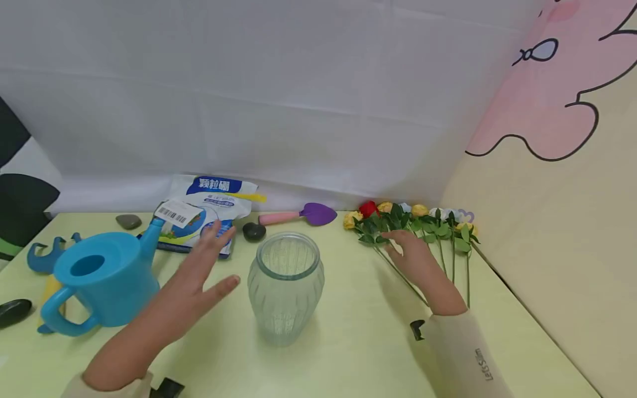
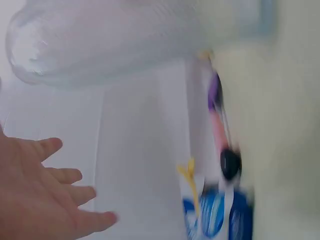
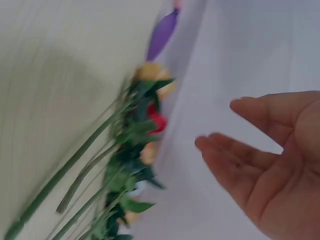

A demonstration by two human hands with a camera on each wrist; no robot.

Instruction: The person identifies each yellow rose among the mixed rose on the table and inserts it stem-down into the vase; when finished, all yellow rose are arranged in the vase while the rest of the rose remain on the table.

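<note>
A ribbed clear glass vase (image 1: pixel 285 286) stands upright in the middle of the pale yellow table (image 1: pixel 348 342); in the left wrist view the vase (image 2: pixel 100 40) is blurred. My left hand (image 1: pixel 199 271) hovers open just left of it, fingers spread, holding nothing. My right hand (image 1: pixel 415 257) is open over the stems of a row of artificial roses (image 1: pixel 413 221) lying at the right. The right wrist view shows the palm (image 3: pixel 265 165) open, above the roses (image 3: pixel 135 165) and apart from them.
A blue watering can (image 1: pixel 102 279) stands at the left. Behind it lie a printed bag (image 1: pixel 204 218), grey and black stones (image 1: pixel 254 231), and a purple trowel with a pink handle (image 1: pixel 303 214). A white sheet covers the wall behind; a beige panel borders the right edge.
</note>
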